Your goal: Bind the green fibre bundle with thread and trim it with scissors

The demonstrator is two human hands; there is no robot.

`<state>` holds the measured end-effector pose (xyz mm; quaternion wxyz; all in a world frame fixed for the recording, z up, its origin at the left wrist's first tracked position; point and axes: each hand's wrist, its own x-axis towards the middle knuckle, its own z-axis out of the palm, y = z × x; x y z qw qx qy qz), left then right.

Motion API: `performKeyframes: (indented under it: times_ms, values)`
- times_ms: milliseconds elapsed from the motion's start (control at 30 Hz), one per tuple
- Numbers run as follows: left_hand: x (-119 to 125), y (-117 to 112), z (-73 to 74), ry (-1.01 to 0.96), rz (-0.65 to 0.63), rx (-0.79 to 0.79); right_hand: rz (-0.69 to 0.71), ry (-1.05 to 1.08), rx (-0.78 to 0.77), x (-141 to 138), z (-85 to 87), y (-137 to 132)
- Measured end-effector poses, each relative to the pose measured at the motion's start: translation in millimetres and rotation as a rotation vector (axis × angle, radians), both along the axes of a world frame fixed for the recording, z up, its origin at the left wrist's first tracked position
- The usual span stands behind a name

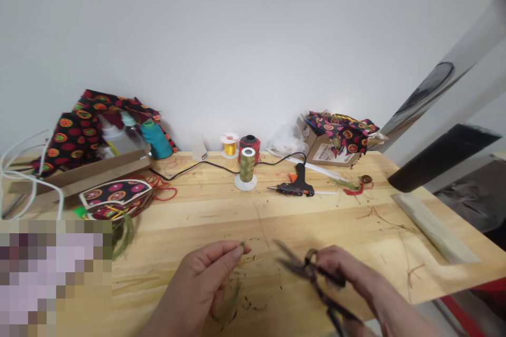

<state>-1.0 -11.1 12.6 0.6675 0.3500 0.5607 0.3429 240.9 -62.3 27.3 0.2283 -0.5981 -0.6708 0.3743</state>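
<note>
My left hand (197, 281) is closed, thumb and forefinger pinched on a bundle of green thread (233, 300). A small tip of it pokes out above the fingertips, and loose strands hang below the palm. To its right, my right hand (358, 279) grips dark metal scissors (302, 269), with fingers through the handles. The blades point left toward my left hand, slightly apart and blurred, not touching the thread. Small dark clippings (249, 303) lie on the wooden table (205, 208) between and under my hands.
Behind are an olive thread spool (247, 165), a yellow spool (229, 145) and a black glue gun (297, 184). Patterned fabric pieces (122, 195) lie left, near a teal spool (157, 139). A cardboard box (336, 150) with fabric stands back right.
</note>
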Motion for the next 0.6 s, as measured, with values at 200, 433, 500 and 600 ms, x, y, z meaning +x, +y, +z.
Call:
performKeyframes:
  times_ms: [200, 433, 500, 600]
  values:
    - [-8, -1, -6.4, 0.009, -0.013, 0.041, 0.081, 0.099, -0.140, -34, -23.7, 11]
    - [-10, -1, -0.5, 0.009, 0.000, 0.063, 0.039, 0.068, -0.371, -47, -4.3, 9]
    - [-7, -3, 3.1, -0.013, -0.009, 0.062, 0.026, 0.075, -0.396, -52, -2.5, 11]
    - [-3, -7, 5.5, -0.023, -0.016, 0.054, -0.027, 0.080, -0.417, -58, -3.2, 13]
